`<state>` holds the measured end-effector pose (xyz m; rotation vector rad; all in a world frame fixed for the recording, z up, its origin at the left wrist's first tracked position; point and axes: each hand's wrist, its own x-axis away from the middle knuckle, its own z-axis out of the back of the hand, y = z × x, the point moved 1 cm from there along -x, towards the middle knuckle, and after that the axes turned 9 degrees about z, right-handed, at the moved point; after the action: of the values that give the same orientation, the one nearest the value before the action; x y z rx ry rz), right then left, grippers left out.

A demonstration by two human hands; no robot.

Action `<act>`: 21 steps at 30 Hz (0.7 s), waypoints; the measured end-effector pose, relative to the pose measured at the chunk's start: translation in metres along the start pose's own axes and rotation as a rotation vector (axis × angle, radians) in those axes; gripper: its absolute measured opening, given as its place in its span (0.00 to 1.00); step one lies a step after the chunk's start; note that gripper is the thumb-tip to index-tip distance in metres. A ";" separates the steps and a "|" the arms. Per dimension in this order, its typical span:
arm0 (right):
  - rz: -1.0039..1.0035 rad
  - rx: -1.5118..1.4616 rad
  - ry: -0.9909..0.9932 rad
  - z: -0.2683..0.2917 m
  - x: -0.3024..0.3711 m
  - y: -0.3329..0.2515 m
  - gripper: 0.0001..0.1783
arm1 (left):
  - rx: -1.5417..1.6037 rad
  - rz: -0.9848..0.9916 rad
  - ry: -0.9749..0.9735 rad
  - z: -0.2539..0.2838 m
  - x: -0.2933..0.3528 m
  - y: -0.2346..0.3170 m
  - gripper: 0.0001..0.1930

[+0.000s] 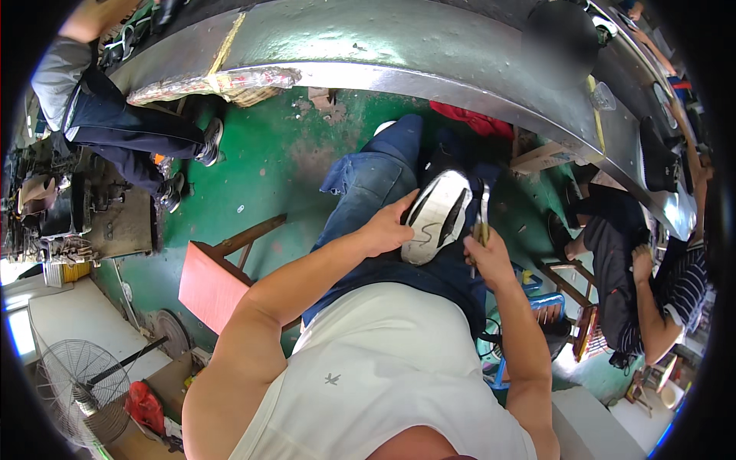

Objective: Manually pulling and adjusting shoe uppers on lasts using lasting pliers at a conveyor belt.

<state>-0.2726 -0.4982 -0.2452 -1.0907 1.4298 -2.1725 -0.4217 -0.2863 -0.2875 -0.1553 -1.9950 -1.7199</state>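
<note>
On my lap lies a shoe (441,217), its white underside with dark patches turned up toward me. My left hand (386,228) grips its left edge, the fingers partly hidden beyond it. Close by the shoe's right side, my right hand (491,255) is closed around a pliers-like metal tool (484,205). The tool's slim, shiny end points away from me, and a brass-coloured part shows just above my fist. Whether the tool touches the shoe I cannot tell. Blue jeans (368,188) cover my legs under the shoe.
A long metal bench (337,73) curves across the far side. To my left stand a reddish stool (211,284) and a wire fan (83,383). A blue stool (547,305) is at my right. One person (126,126) stands far left; others (613,253) are at right.
</note>
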 end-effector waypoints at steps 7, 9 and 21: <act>0.206 0.536 -0.218 0.040 0.057 -0.026 0.19 | -0.267 0.000 0.059 -0.029 -0.002 0.006 0.52; 0.393 0.732 -0.293 0.038 0.056 -0.027 0.23 | -0.215 0.043 0.046 -0.036 -0.007 -0.001 0.52; 0.484 0.946 -0.631 0.012 0.016 -0.058 0.18 | 0.169 0.072 -0.059 -0.039 -0.012 -0.021 0.56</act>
<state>-0.2659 -0.4901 -0.1846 -0.8079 0.2531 -1.5922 -0.4077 -0.3249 -0.3081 -0.2189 -2.1401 -1.5113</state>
